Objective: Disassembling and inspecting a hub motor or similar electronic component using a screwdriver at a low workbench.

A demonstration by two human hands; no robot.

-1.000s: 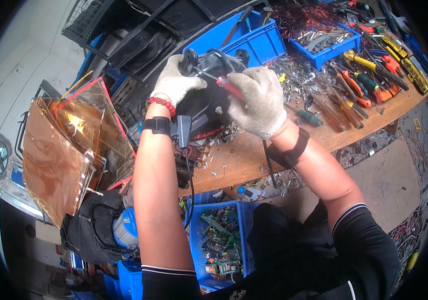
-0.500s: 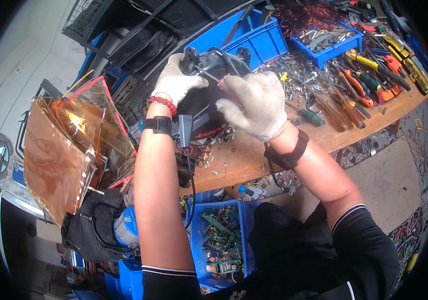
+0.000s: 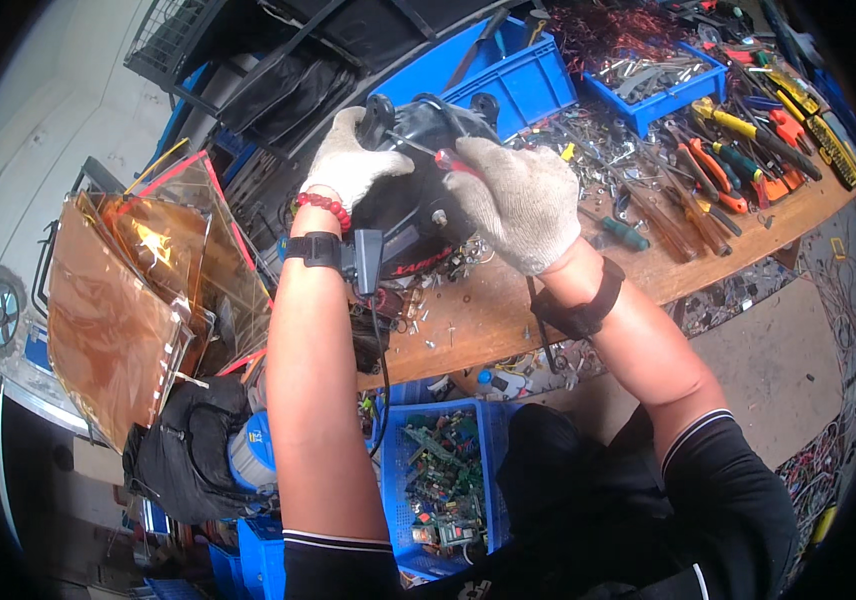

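Observation:
A black plastic machine with small round wheels (image 3: 485, 105) and red lettering lies on the workbench. My left hand (image 3: 350, 165), in a white knit glove, is closed around the left side of its black body (image 3: 398, 190), beside the left wheel (image 3: 379, 118). In my right hand (image 3: 526, 205), also gloved, is a screwdriver (image 3: 451, 159) with a red, partly clear handle. Its thin shaft points left toward the wheel by my left hand; I cannot make out what the tip touches. A small pale round part (image 3: 439, 217) shows on the machine's side.
Behind stands a large blue bin (image 3: 523, 85), with a blue tray (image 3: 648, 110) of metal pieces to its right. Pliers (image 3: 713, 175), a green-handled screwdriver (image 3: 625, 233) and loose screws litter the bench (image 3: 508, 320). Below is a blue basket (image 3: 493, 470) of circuit boards. Brown sheets (image 3: 113, 320) stand left.
My right hand has shifted slightly right and turned with the screwdriver, uncovering more of the machine's side. My left hand stays almost still on the machine.

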